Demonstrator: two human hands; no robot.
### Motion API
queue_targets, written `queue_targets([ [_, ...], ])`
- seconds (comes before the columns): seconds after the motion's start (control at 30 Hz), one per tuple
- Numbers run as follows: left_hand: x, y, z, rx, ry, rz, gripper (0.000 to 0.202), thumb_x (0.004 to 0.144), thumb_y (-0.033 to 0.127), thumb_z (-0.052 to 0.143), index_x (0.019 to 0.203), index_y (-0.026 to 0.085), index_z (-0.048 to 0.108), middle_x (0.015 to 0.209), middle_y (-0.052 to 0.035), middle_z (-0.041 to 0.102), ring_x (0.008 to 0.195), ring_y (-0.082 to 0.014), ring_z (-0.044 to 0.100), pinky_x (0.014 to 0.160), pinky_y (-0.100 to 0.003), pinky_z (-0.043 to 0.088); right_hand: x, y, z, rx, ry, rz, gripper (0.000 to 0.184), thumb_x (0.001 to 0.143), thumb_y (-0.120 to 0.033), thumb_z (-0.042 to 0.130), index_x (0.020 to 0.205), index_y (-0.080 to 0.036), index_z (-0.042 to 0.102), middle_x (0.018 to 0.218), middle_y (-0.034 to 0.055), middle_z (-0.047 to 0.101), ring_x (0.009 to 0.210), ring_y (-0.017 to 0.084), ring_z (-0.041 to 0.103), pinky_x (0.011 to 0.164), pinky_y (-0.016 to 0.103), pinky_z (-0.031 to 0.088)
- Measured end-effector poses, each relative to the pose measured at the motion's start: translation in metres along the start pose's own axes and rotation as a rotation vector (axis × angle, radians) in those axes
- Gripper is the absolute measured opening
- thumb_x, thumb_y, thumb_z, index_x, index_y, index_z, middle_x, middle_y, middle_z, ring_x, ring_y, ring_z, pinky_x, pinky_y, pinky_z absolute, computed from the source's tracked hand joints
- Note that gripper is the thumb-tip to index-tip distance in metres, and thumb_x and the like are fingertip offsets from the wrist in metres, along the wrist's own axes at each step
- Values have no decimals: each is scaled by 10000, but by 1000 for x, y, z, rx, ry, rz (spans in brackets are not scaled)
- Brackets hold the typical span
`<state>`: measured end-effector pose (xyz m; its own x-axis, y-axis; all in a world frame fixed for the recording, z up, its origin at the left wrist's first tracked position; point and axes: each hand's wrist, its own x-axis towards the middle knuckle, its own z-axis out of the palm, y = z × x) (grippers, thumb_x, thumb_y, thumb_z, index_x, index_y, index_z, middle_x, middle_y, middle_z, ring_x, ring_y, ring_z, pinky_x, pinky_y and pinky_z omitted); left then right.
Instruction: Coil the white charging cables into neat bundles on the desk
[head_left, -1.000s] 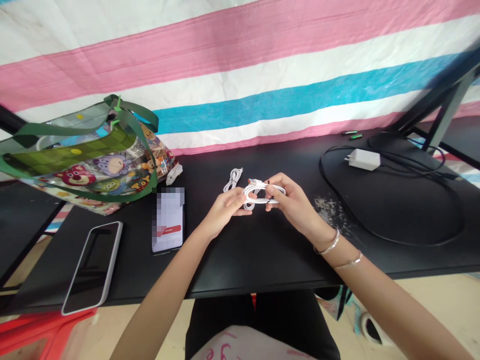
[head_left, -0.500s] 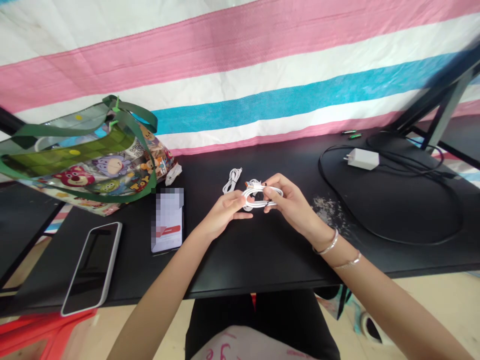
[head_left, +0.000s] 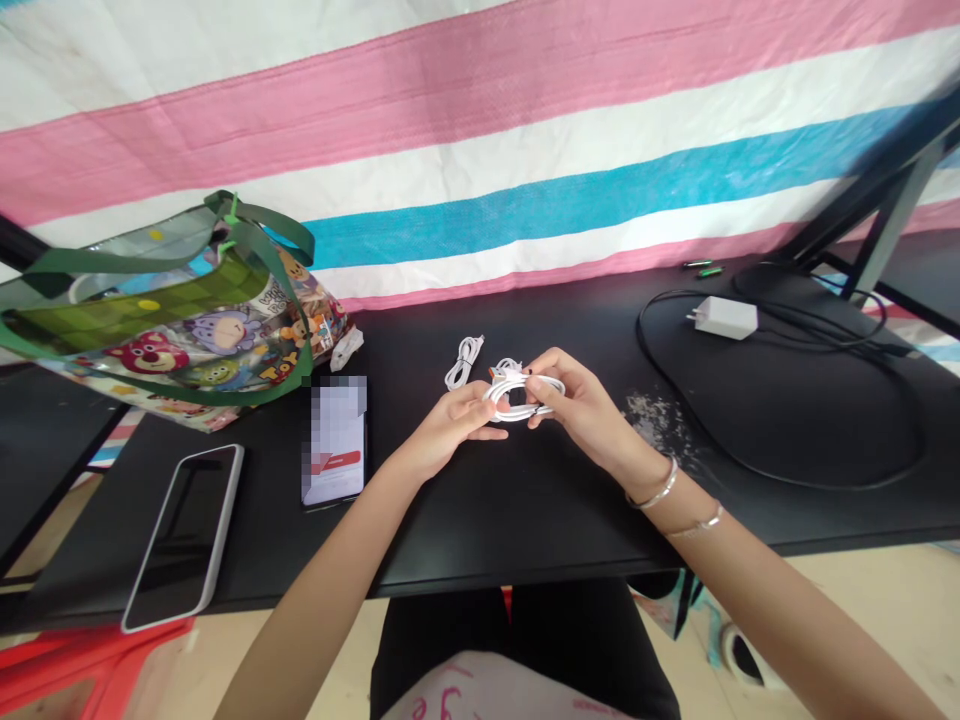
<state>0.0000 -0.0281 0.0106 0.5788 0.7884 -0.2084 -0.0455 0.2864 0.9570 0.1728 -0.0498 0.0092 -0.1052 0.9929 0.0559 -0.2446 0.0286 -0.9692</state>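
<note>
A coiled white USB cable (head_left: 517,411) with an orange-tipped plug is stretched between my two hands, just above the black table. My left hand (head_left: 452,428) pinches the left end of the loop between thumb and fingers. The right side of the coil sits in the closed fingers of my right hand (head_left: 574,405), near a small dark tie on it. Just behind and to the left, a second white cable (head_left: 465,362), bundled with a dark tie, lies on the table. Another white bundle (head_left: 508,367) shows partly behind the held coil.
Left of my hands lie a lit phone (head_left: 335,440) and a dark phone in a white case (head_left: 184,540). A clear printed bag (head_left: 217,340) with green handles stands behind them. To the right are a white charger (head_left: 726,317), a long black cable (head_left: 795,484) and two small batteries (head_left: 709,271).
The held coil has shifted slightly in my fingers, its left side tilting a little lower. My left hand has moved very slightly; everything on the table stays put.
</note>
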Motion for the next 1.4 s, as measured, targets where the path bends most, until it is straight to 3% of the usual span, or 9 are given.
queue_targets([
  [0.13,1,1,2,1,64,12,522,612,654,689,780,185,531,939,-29,618,959,-190,616,716,-280,554,1,-1,-1,-22,30,0,424,645,-540,744,745,-202,507,580,-77,548,468,62,543,454,196,506],
  [0.23,1,2,3,39,98,52,477,710,623,613,947,218,525,951,-31,652,957,-192,635,662,-258,550,1,-1,0,-47,40,-10,432,648,-551,736,748,-202,501,578,-82,553,443,59,548,447,195,491],
  [0.37,-1,0,6,279,146,192,457,794,504,573,1153,237,484,873,-21,698,868,-183,672,669,-258,535,0,2,5,-106,3,-35,420,667,-545,723,747,-195,505,592,-71,573,431,59,557,430,188,464],
  [0.5,-3,-4,8,473,250,273,297,850,381,532,1099,222,562,800,4,696,651,-133,663,662,-252,523,-1,8,11,-128,-37,-45,404,696,-551,693,757,-195,512,592,-59,581,426,69,556,417,202,459],
  [0.6,-3,-6,10,448,220,265,279,881,385,478,1080,210,566,751,15,682,530,-106,630,589,-233,512,-2,9,13,-130,-29,-56,399,702,-552,688,753,-196,513,582,-58,576,428,72,556,413,202,462],
  [0.8,-3,-6,11,408,220,326,244,873,370,492,1020,190,565,711,18,665,606,-120,663,642,-228,525,-2,8,14,-141,-23,-87,389,709,-557,681,762,-205,523,592,-50,572,485,97,593,441,218,493],
  [0.97,-2,-7,13,387,235,351,221,856,357,514,989,186,557,669,33,627,572,-117,642,603,-226,518,-2,7,15,-184,-5,-115,400,704,-580,673,767,-210,537,615,-47,558,499,100,579,447,229,485],
  [1.4,-4,-9,23,450,339,229,143,844,288,507,958,207,534,713,51,644,473,-75,590,563,-208,477,-4,11,17,-339,168,-219,278,768,-473,631,686,-215,569,686,-8,551,619,126,525,609,277,454],
])
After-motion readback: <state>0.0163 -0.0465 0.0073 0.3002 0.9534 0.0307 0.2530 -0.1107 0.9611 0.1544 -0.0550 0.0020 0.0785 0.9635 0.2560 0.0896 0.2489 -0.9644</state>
